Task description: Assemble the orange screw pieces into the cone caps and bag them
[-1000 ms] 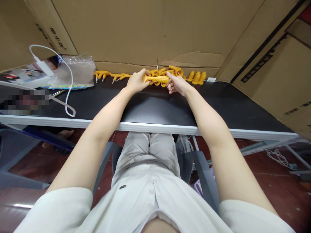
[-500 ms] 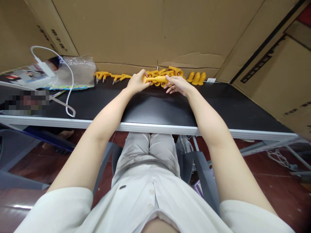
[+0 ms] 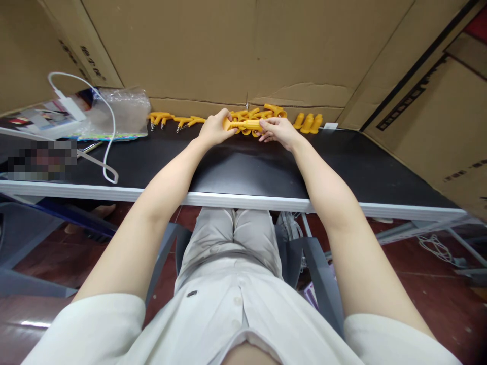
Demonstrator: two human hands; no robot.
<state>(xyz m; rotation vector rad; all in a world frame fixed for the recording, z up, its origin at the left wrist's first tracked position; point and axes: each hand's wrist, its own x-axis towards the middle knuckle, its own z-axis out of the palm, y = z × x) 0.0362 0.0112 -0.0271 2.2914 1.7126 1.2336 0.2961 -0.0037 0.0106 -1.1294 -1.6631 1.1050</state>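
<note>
Above the far part of the black table, a yellow ribbed plastic piece (image 3: pixel 252 124) lies level between my two hands. My left hand (image 3: pixel 214 130) is closed around its left end, where a wider yellow part (image 3: pixel 227 123) shows at the thumb and a narrow notched stem runs to the right. My right hand (image 3: pixel 279 131) is closed on the thicker ribbed right end, thumb and fingers pinching it. Right behind it lies a pile of yellow plastic parts (image 3: pixel 274 110), partly hidden by my hands. Its exact kind I cannot tell.
Left of my hands, yellow handles with thin metal spirals (image 3: pixel 160 119) lie along the cardboard wall (image 3: pixel 213 50). Three yellow bottle-shaped pieces (image 3: pixel 307 123) stand at right beside a white tag (image 3: pixel 331 125). A clear plastic bag (image 3: pixel 122 109) and white cable (image 3: pixel 108 109) are at left on the black table (image 3: pixel 243 172).
My right hand's fingers have drawn in and closed on the right end of the yellow ribbed plastic piece. My left hand has stayed almost in place.
</note>
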